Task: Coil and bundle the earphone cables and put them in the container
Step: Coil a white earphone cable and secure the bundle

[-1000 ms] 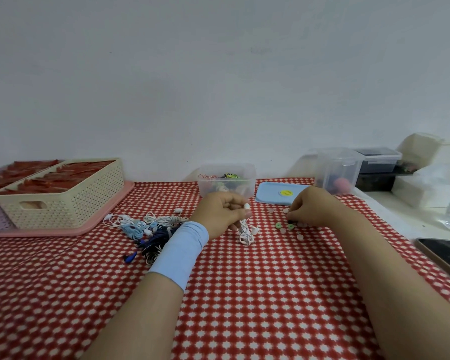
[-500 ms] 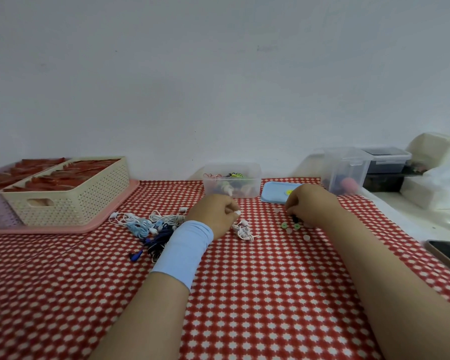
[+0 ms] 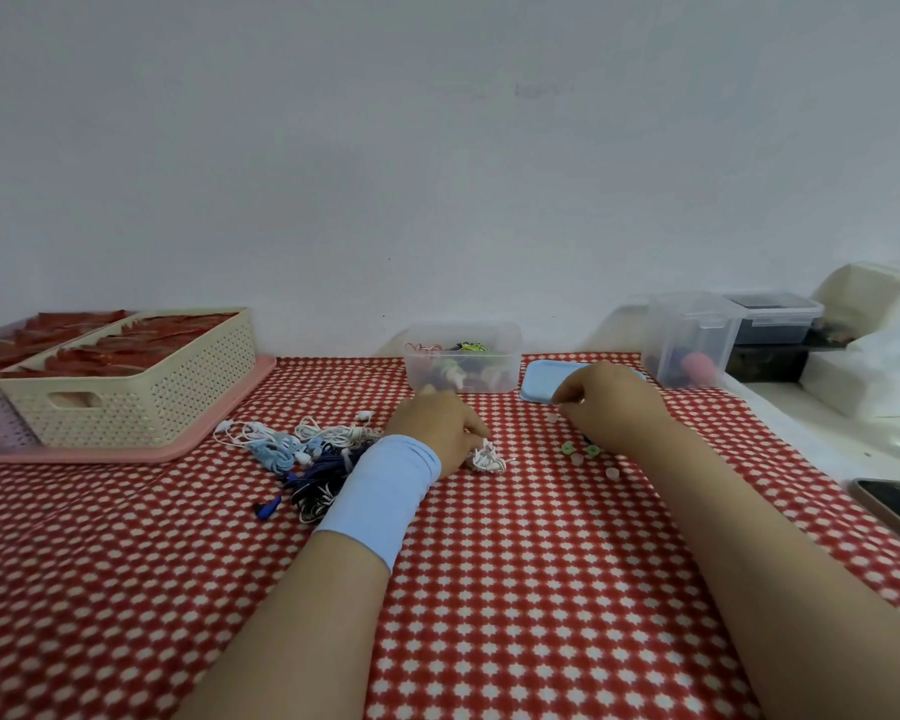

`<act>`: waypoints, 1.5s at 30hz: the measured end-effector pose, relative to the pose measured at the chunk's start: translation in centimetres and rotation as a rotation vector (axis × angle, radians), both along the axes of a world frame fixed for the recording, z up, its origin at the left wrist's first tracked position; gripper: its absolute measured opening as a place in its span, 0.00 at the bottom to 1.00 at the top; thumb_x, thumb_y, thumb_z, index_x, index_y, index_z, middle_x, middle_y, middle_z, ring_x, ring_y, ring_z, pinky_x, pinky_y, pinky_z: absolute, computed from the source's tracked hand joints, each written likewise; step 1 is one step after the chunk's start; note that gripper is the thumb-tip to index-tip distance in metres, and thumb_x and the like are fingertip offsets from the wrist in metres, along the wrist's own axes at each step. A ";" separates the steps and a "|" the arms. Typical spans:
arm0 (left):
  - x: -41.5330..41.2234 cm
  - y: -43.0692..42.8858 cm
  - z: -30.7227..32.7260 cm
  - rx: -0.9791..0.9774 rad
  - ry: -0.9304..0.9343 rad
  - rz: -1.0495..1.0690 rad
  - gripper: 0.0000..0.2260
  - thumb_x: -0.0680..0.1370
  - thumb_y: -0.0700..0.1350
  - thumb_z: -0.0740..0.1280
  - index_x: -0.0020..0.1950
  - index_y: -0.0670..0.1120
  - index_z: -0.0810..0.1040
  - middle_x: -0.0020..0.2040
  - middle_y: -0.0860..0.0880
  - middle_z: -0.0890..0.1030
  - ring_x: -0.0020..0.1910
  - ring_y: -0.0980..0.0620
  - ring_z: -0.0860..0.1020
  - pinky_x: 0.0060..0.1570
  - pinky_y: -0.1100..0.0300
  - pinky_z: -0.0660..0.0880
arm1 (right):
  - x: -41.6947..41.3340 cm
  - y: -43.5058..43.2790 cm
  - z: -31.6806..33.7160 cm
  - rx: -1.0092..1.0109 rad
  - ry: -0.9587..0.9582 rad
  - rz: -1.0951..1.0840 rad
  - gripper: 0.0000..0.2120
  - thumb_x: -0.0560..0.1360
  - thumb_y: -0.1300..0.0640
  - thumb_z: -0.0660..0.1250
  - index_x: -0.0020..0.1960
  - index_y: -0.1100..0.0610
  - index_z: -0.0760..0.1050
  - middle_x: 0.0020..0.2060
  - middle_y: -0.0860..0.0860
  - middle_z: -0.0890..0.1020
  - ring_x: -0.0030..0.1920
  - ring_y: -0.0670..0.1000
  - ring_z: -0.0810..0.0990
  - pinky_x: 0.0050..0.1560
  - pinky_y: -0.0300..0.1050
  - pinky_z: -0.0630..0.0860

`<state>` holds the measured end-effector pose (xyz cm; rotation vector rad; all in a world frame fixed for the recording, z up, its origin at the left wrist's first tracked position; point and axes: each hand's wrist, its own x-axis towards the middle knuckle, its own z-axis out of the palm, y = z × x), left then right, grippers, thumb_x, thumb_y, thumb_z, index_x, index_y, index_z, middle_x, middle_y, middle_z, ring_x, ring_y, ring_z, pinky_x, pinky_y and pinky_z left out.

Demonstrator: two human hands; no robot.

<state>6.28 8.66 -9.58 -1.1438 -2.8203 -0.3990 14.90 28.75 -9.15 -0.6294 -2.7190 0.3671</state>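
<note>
My left hand (image 3: 440, 426), with a pale blue wristband, rests on the red checked cloth and pinches a small coiled white earphone cable (image 3: 487, 458) that lies on the cloth. My right hand (image 3: 611, 402) is lifted a little above the cloth, fingers pinched on something small and pale that I cannot make out. Beneath it lie several small green and pink bands (image 3: 578, 452). A tangle of white, light blue and dark blue earphones (image 3: 307, 452) lies left of my left wrist. The clear container (image 3: 463, 358) holding bundled earphones stands beyond my hands, its blue lid (image 3: 539, 384) beside it.
A cream perforated basket (image 3: 126, 387) on a pink tray (image 3: 219, 433) fills the far left. A clear lidded box (image 3: 689, 340) and darker boxes (image 3: 772, 324) stand at the far right. A phone (image 3: 894, 506) lies on the white ledge at the right edge.
My left hand lowered the white coil onto the cloth and keeps hold of it. My right hand rose from the small bands toward the blue lid, fingers pinched.
</note>
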 end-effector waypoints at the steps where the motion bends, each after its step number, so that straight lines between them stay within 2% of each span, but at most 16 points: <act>1: 0.0 0.0 -0.1 0.024 -0.017 0.010 0.08 0.79 0.53 0.68 0.55 0.59 0.84 0.63 0.51 0.78 0.63 0.49 0.71 0.67 0.49 0.70 | 0.1 -0.4 0.1 -0.087 0.068 0.042 0.09 0.78 0.58 0.68 0.53 0.49 0.86 0.51 0.46 0.85 0.50 0.47 0.81 0.51 0.38 0.74; 4: 0.0 -0.1 -0.4 0.174 -0.079 0.047 0.06 0.77 0.54 0.70 0.53 0.59 0.84 0.60 0.52 0.78 0.58 0.51 0.75 0.64 0.52 0.72 | 0.2 -1.8 0.2 -0.341 0.205 0.206 0.06 0.76 0.58 0.72 0.49 0.49 0.85 0.43 0.44 0.85 0.38 0.38 0.79 0.41 0.29 0.72; 7: 0.5 -0.1 -0.3 0.412 -0.201 0.026 0.07 0.78 0.50 0.69 0.55 0.54 0.82 0.55 0.53 0.82 0.52 0.55 0.78 0.55 0.62 0.74 | 0.3 -2.9 0.2 -0.495 0.260 0.292 0.07 0.76 0.60 0.72 0.50 0.49 0.84 0.38 0.44 0.85 0.30 0.35 0.77 0.34 0.26 0.70; 10: 1.1 0.0 -0.1 0.563 -0.339 -0.005 0.07 0.78 0.47 0.70 0.56 0.50 0.81 0.52 0.53 0.83 0.50 0.57 0.79 0.46 0.70 0.70 | 0.7 -3.4 0.4 -0.713 0.301 0.316 0.07 0.78 0.62 0.69 0.51 0.55 0.86 0.30 0.44 0.83 0.24 0.42 0.72 0.27 0.33 0.69; 12: 1.4 -0.1 0.1 0.633 -0.405 -0.030 0.08 0.78 0.46 0.70 0.57 0.49 0.82 0.52 0.52 0.83 0.51 0.57 0.80 0.49 0.67 0.73 | 0.9 -3.5 0.6 -0.824 0.306 0.317 0.06 0.78 0.59 0.70 0.51 0.57 0.85 0.32 0.49 0.84 0.24 0.47 0.68 0.24 0.38 0.66; 14: 1.6 -0.1 0.2 0.728 -0.485 -0.058 0.07 0.78 0.44 0.69 0.56 0.49 0.82 0.51 0.52 0.84 0.50 0.59 0.81 0.51 0.67 0.75 | 1.0 -3.5 0.6 -0.911 0.327 0.327 0.07 0.79 0.58 0.70 0.51 0.59 0.85 0.39 0.51 0.87 0.23 0.48 0.67 0.23 0.39 0.63; 17: 2.1 0.1 0.3 0.885 -0.630 -0.105 0.06 0.79 0.41 0.69 0.54 0.50 0.82 0.48 0.51 0.85 0.39 0.64 0.81 0.38 0.72 0.74 | 1.0 -3.4 0.6 -1.050 0.386 0.348 0.04 0.78 0.62 0.70 0.51 0.60 0.83 0.38 0.52 0.86 0.21 0.47 0.65 0.22 0.36 0.60; 20: 2.3 0.5 0.0 0.924 -0.685 -0.106 0.06 0.78 0.40 0.69 0.52 0.50 0.82 0.48 0.49 0.86 0.34 0.64 0.80 0.35 0.70 0.73 | 1.0 -3.3 0.6 -1.114 0.409 0.343 0.06 0.77 0.64 0.71 0.52 0.58 0.82 0.32 0.51 0.81 0.21 0.47 0.68 0.21 0.36 0.59; 23: 2.3 0.6 -0.3 0.927 -0.685 -0.093 0.05 0.79 0.41 0.68 0.48 0.51 0.82 0.43 0.51 0.86 0.32 0.64 0.78 0.36 0.67 0.74 | 1.1 -3.0 0.7 -1.206 0.389 0.336 0.09 0.76 0.64 0.71 0.55 0.58 0.81 0.42 0.53 0.85 0.23 0.46 0.69 0.23 0.36 0.59; 25: 2.1 0.7 -0.4 0.937 -0.696 -0.086 0.05 0.79 0.41 0.68 0.49 0.49 0.82 0.41 0.53 0.85 0.32 0.64 0.78 0.35 0.67 0.74 | 1.1 -2.8 0.6 -1.240 0.361 0.340 0.09 0.75 0.63 0.72 0.55 0.59 0.83 0.42 0.52 0.85 0.25 0.46 0.68 0.24 0.37 0.57; 27: 2.0 0.6 -0.5 0.945 -0.708 -0.076 0.05 0.80 0.40 0.68 0.51 0.47 0.82 0.40 0.53 0.85 0.31 0.63 0.78 0.34 0.67 0.74 | 1.0 -2.7 0.6 -1.250 0.330 0.349 0.08 0.75 0.62 0.73 0.54 0.58 0.84 0.32 0.51 0.77 0.25 0.46 0.64 0.24 0.37 0.56; 29: 1.9 0.6 -0.7 0.953 -0.716 -0.071 0.05 0.79 0.41 0.68 0.52 0.46 0.83 0.41 0.52 0.85 0.32 0.62 0.78 0.33 0.67 0.74 | 1.0 -2.7 0.6 -1.233 0.295 0.359 0.07 0.75 0.63 0.72 0.53 0.57 0.84 0.27 0.50 0.71 0.25 0.47 0.63 0.23 0.37 0.55; 33: 1.7 0.5 -0.9 0.931 -0.710 -0.072 0.07 0.79 0.43 0.69 0.55 0.47 0.84 0.44 0.52 0.86 0.35 0.61 0.79 0.35 0.66 0.73 | 1.5 -3.2 0.9 -1.192 0.222 0.394 0.08 0.76 0.64 0.70 0.54 0.57 0.83 0.26 0.47 0.77 0.24 0.45 0.69 0.22 0.36 0.56; 36: 1.8 0.4 -0.9 0.927 -0.707 -0.083 0.07 0.78 0.43 0.70 0.56 0.47 0.84 0.44 0.52 0.86 0.34 0.63 0.79 0.37 0.65 0.73 | 1.6 -3.2 1.0 -1.183 0.204 0.398 0.09 0.77 0.63 0.70 0.56 0.57 0.83 0.28 0.46 0.80 0.25 0.45 0.68 0.23 0.36 0.57; 42: 1.9 0.3 -0.8 0.922 -0.699 -0.095 0.06 0.78 0.43 0.70 0.54 0.48 0.84 0.44 0.51 0.86 0.32 0.66 0.77 0.38 0.65 0.73 | 1.7 -3.1 1.2 -1.198 0.156 0.401 0.11 0.79 0.63 0.68 0.59 0.57 0.83 0.30 0.47 0.80 0.27 0.46 0.66 0.25 0.37 0.56; 45: 1.9 0.2 -0.8 0.909 -0.699 -0.099 0.06 0.78 0.43 0.70 0.54 0.49 0.84 0.44 0.51 0.86 0.33 0.66 0.78 0.39 0.65 0.73 | 2.0 -3.0 1.3 -1.197 0.113 0.426 0.12 0.80 0.63 0.66 0.61 0.57 0.82 0.27 0.46 0.77 0.27 0.45 0.64 0.26 0.38 0.55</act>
